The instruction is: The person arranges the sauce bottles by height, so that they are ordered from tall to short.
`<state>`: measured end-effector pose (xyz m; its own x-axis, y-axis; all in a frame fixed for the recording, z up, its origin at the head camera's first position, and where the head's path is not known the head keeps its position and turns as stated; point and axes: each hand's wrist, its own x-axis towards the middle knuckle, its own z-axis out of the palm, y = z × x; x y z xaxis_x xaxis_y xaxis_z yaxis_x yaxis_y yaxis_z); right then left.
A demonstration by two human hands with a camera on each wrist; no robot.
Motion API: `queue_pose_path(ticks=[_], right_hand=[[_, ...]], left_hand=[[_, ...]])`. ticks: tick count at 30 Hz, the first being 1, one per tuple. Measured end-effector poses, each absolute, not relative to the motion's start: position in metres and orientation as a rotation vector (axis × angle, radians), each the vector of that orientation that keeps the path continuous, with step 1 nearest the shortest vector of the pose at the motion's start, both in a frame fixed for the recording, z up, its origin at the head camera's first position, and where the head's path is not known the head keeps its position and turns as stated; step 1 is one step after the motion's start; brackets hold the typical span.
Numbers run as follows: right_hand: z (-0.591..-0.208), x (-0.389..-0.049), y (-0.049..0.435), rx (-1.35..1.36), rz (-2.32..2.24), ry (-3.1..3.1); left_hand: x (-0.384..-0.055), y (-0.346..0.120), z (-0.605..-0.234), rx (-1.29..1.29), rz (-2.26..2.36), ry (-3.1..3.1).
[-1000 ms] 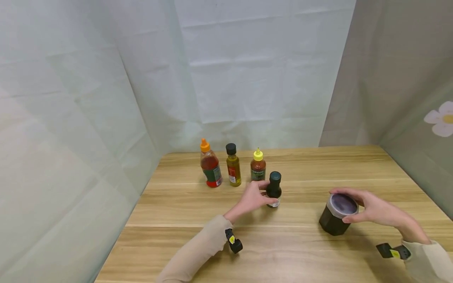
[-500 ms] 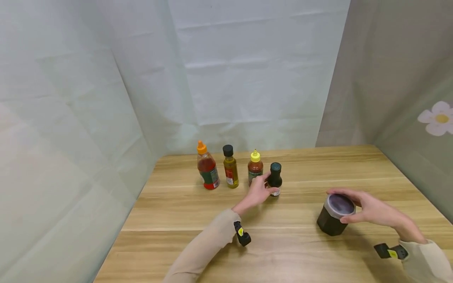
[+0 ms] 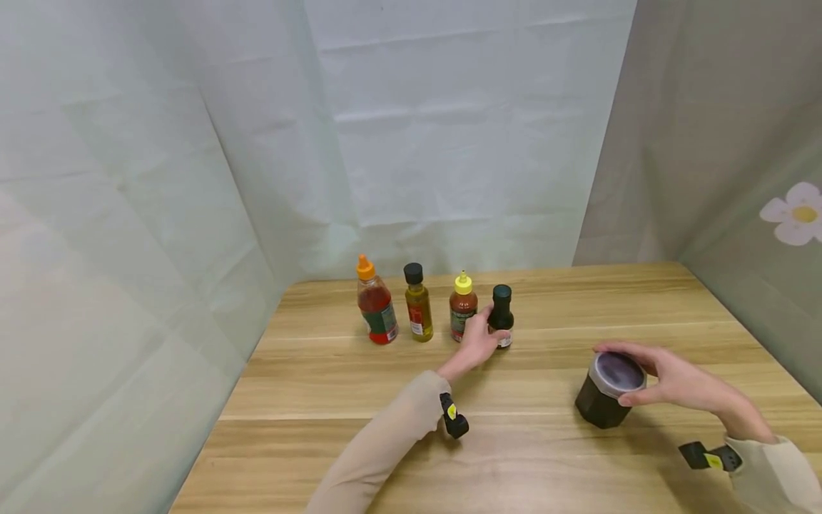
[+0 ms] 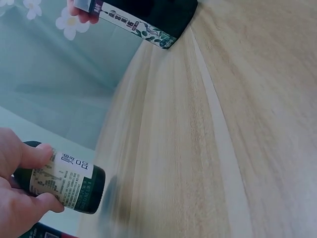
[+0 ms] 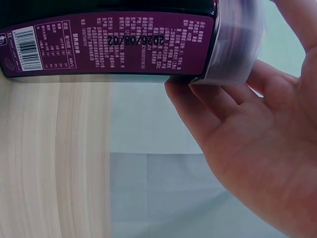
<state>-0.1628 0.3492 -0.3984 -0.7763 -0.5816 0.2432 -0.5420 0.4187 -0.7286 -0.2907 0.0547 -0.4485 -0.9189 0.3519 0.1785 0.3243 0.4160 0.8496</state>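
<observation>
My left hand (image 3: 478, 339) grips a small dark sauce bottle (image 3: 502, 315) with a black cap, fingers and thumb round its body. In the left wrist view the bottle's pale printed label (image 4: 62, 178) shows between thumb and fingers, its base close over the table. Just left of it stands a sauce bottle with a yellow nozzle cap (image 3: 463, 303), partly covered by the hand. My right hand (image 3: 671, 382) holds a dark jar (image 3: 604, 401) by its translucent lid (image 3: 618, 373), thumb on the near side, fingers on the far side. Its purple label (image 5: 119, 44) faces the right wrist camera.
Further left on the wooden table (image 3: 334, 400) stand an oil bottle with a black cap (image 3: 419, 307) and a red sauce bottle with an orange cap (image 3: 377, 307). Pale cloth (image 3: 430, 143) hangs behind and at both sides of the table.
My left hand has moved the dark bottle away from me, towards the back, until it stands beside the yellow-capped bottle. The right hand and jar stay in place; the view has shifted slightly.
</observation>
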Motion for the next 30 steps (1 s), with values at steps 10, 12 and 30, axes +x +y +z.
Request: queue_pose_path(ticks=[10,12,30], right_hand=[[-0.398,-0.164,0.352,-1.054,-1.359,2.519],[-0.398,-0.165,0.352,-1.069,-1.36,2.507],[-0.398,-0.166,0.351,-1.0,-1.322,2.672]], left_hand=[[-0.297,0.065,-0.454,0.57,1.618,2.65],[-0.298,0.066,-0.455,0.568,1.619,2.658],[-0.302,0.066,-0.46,0.648,1.464,2.647]])
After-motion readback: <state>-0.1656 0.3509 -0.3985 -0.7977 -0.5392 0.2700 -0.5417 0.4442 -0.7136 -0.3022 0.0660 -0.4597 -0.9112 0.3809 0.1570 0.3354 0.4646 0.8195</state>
